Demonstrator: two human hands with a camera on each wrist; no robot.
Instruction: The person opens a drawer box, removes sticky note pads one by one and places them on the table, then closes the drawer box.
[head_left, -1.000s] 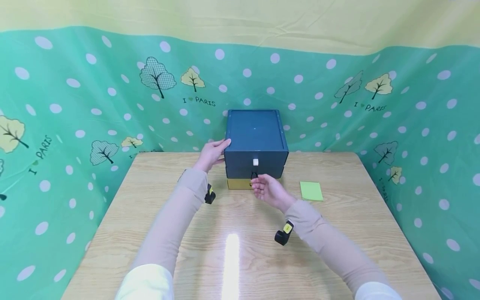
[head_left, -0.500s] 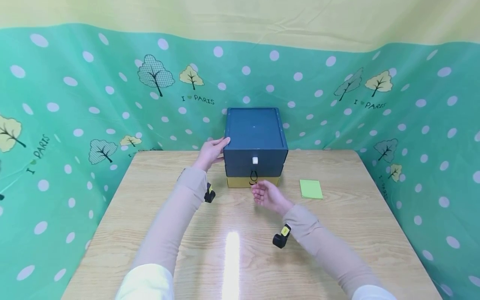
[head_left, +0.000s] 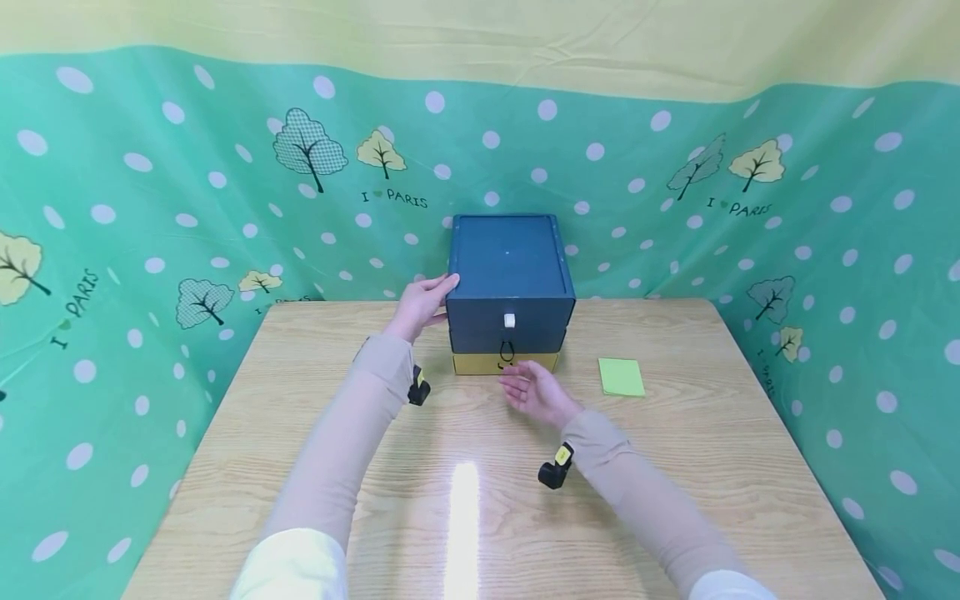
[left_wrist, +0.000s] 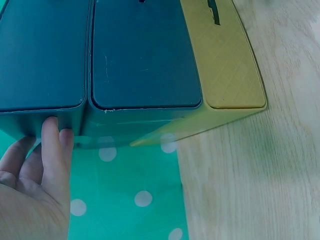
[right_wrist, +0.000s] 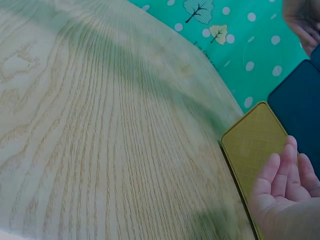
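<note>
A small drawer cabinet (head_left: 507, 258) stands at the back of the table, dark blue above with a yellow bottom drawer (head_left: 468, 364). My left hand (head_left: 422, 307) rests against its left side near the top edge; in the left wrist view the fingers (left_wrist: 50, 145) lie extended along the blue wall. My right hand (head_left: 536, 393) is just in front of the yellow drawer, palm inward, fingers loosely bent, holding nothing. A black loop pull (head_left: 507, 351) hangs on the middle blue drawer, above the right fingertips. The top drawer has a white knob (head_left: 510, 320).
A pad of green sticky notes (head_left: 621, 377) lies on the wooden table (head_left: 300, 400) right of the cabinet. Behind it hangs a green dotted curtain (head_left: 637, 183), which also runs along both sides.
My right hand has come down and back from the black loop pull, which now shows in full. The left hand stays against the cabinet's side.
</note>
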